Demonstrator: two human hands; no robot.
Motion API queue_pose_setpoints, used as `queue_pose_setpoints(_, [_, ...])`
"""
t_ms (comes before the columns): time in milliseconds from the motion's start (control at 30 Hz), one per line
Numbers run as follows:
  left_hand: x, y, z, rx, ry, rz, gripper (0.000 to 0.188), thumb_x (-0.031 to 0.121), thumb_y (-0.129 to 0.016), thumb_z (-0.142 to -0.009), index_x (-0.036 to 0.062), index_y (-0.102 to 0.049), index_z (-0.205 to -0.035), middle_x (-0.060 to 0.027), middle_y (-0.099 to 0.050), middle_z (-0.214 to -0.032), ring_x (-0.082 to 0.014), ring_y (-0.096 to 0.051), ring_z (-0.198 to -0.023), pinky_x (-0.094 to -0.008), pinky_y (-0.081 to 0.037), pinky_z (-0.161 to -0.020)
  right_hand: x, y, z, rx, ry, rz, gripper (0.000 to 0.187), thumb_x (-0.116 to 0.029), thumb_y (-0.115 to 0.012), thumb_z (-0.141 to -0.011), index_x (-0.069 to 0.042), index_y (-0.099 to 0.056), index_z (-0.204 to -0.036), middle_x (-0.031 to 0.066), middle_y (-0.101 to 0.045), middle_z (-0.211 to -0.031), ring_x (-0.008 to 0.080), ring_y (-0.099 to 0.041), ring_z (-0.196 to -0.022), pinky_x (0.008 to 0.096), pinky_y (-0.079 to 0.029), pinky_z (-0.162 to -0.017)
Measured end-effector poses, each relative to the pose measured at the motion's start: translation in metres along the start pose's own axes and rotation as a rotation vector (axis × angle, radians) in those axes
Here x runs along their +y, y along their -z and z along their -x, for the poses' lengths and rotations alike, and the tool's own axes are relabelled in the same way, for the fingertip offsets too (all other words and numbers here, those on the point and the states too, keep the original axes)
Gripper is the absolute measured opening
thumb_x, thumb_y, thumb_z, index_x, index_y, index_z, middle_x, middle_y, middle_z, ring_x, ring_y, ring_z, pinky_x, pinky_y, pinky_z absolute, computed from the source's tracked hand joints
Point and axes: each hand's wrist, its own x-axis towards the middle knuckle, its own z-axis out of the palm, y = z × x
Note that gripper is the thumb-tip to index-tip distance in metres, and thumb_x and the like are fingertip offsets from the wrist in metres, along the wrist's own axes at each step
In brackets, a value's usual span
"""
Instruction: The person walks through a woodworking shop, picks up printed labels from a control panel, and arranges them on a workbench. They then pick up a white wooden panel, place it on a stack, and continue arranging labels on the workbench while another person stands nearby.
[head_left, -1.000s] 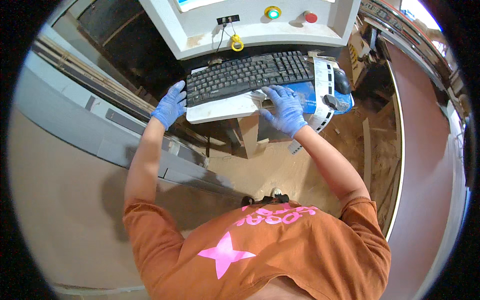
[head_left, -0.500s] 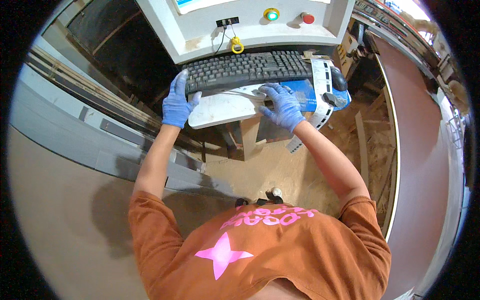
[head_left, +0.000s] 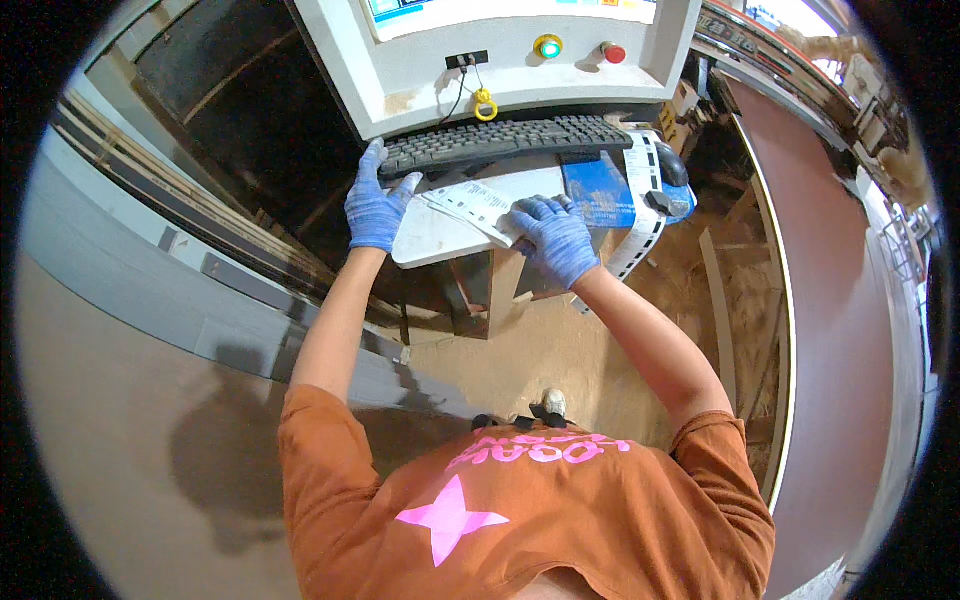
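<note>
left hand (head_left: pixel 374 212) grips the keyboard (head_left: pixel 505 143) at its left end, seemingly tilting it to clear the labels (head_left: pixel 468 207) on the near shelf (head_left: pixel 437 238); right hand's (head_left: pixel 555 238) fingers pinch their right end.

A narrow white shelf (head_left: pixel 430 240) with rounded front corners juts out beneath the console. Along its back sits a black keyboard (head_left: pixel 500 143), tilted with its near edge raised; whether its far edge rests on the shelf cannot be told. In front of the keyboard, several printed white paper slips (head_left: pixel 470 205) lie fanned and overlapping on the white surface. To their right is a worn blue mat (head_left: pixel 600 190), crossed by a long label strip (head_left: pixel 642 170) that hangs past the front edge. A small dark object (head_left: pixel 657 202) rests on the strip, and a black mouse (head_left: pixel 670 168) sits just right of it. Below, the tan floor (head_left: pixel 530 340) bears wooden strips (head_left: pixel 718 310) on the right.
</note>
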Motion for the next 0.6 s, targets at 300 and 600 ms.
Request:
queue_pose_setpoints(300, [-0.002,0.002,0.021,-0.087,-0.049,-0.199,0.073,0.017,-0.081,-0.069,0.0094,-0.046,-0.133,-0.0161,-0.056,-0.127,-0.0293,-0.054,-0.115,-0.0359,-0.043,-0.099,-0.008,0.037,0.030,0.557,-0.088,-0.138,0.033,-0.005,-0.059,-0.066,-0.013,-0.065,-0.098,0.0074,-0.066,-0.090,0.0279,-0.064,-0.087,0.0393,-0.047,-0.082])
queue_pose_setpoints(600, [0.012,0.009,0.045,-0.047,-0.493,-0.503,0.059,0.024,-0.068,-0.085,0.0036,-0.045,-0.135,-0.0205,-0.041,-0.140,-0.0340,-0.039,-0.129,-0.0451,-0.032,-0.108,-0.037,0.092,0.183,0.734,-0.508,-0.441,0.023,0.005,-0.060,-0.079,-0.004,-0.064,-0.100,0.0142,-0.066,-0.095,0.0281,-0.065,-0.089,0.0337,-0.051,-0.079])
